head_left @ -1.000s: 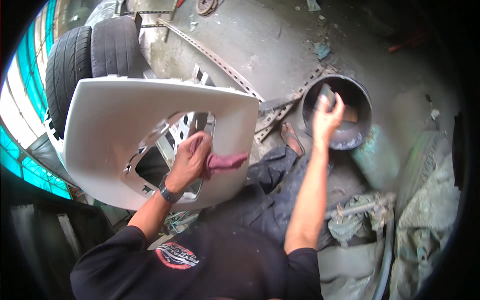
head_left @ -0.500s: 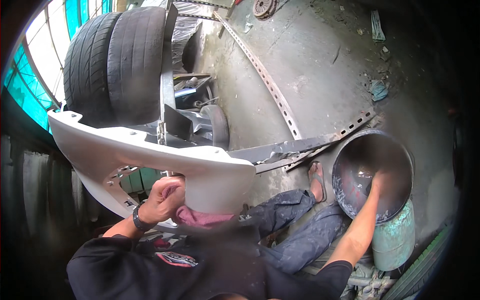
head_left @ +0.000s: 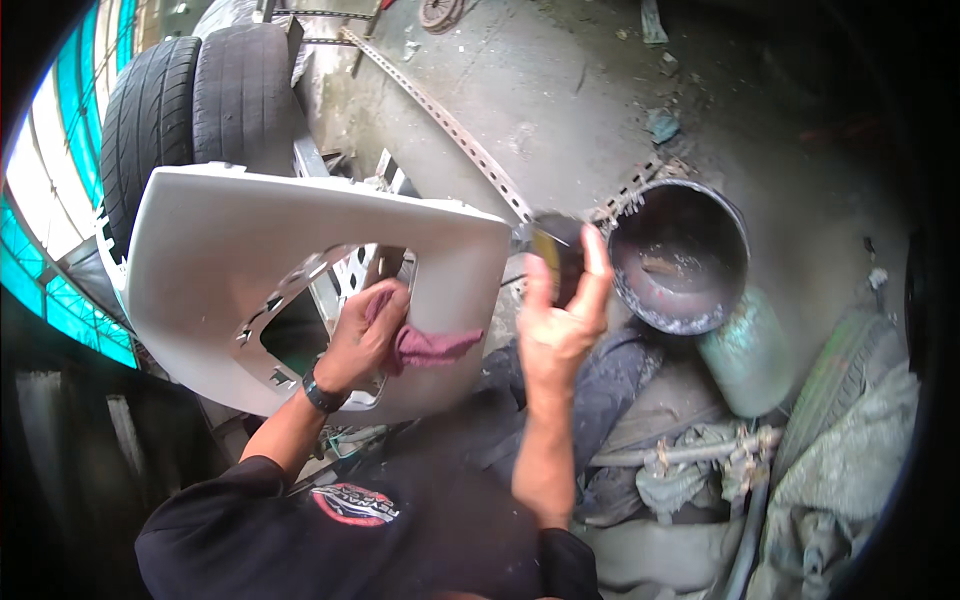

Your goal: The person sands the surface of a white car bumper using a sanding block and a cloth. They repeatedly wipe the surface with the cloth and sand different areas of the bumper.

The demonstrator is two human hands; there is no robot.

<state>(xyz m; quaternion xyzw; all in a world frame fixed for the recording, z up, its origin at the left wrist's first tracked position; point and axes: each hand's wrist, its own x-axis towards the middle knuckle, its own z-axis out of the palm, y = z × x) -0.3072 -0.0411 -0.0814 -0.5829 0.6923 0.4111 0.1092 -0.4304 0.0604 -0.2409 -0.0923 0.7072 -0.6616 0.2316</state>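
Note:
A large white car body panel (head_left: 230, 270) with a shaped opening stands in front of me. My left hand (head_left: 362, 335) grips the edge of that opening and holds a dark red rag (head_left: 432, 346) against the panel. My right hand (head_left: 560, 315) is raised beside the panel's right edge, fingers closed on a small dark, wet block (head_left: 560, 252) with a yellowish face. Just right of it sits a round dark bucket (head_left: 735, 250) with a little water and residue at the bottom.
Two black tyres (head_left: 200, 105) lean behind the panel. A perforated metal strip (head_left: 450, 125) lies across the concrete floor. A pale green cylinder (head_left: 748, 355), rags and metal parts (head_left: 700, 460) crowd the lower right. My dark trouser legs (head_left: 600, 380) lie under the right hand.
My right hand has come out of the bucket, holding the dark block, and moved left toward the panel. The view has tilted back so the panel faces me again.

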